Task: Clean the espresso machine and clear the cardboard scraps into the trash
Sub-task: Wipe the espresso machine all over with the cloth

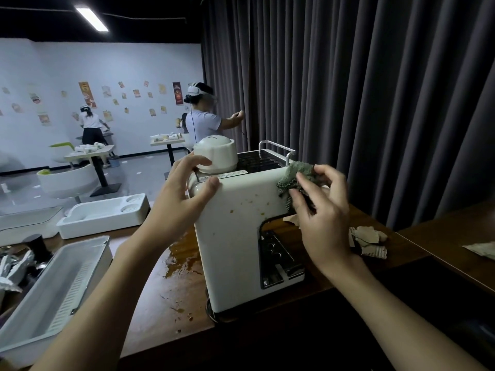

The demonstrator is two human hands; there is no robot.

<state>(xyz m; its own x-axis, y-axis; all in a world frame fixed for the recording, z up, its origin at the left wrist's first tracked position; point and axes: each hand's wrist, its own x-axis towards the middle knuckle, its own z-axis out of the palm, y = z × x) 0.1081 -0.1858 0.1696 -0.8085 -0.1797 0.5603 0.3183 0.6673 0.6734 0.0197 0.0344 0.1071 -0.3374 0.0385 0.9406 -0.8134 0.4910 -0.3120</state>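
A white espresso machine [233, 253] stands on the wooden counter, its near side panel dotted with small brown and yellow specks. My left hand [182, 194] grips its upper left corner, just below the white round cap [215, 153]. My right hand [318, 207] holds a grey-green cloth [297, 175] pressed against the machine's upper right corner. Torn cardboard scraps [369, 241] lie on the counter to the right, behind my right hand.
A brown spill [182, 258] wets the wooden counter [166, 303] left of the machine. A white plastic bin [53, 290] sits at the left, a white foam tray [104, 214] behind it. Dark curtains hang behind. Two people stand at tables in the far room.
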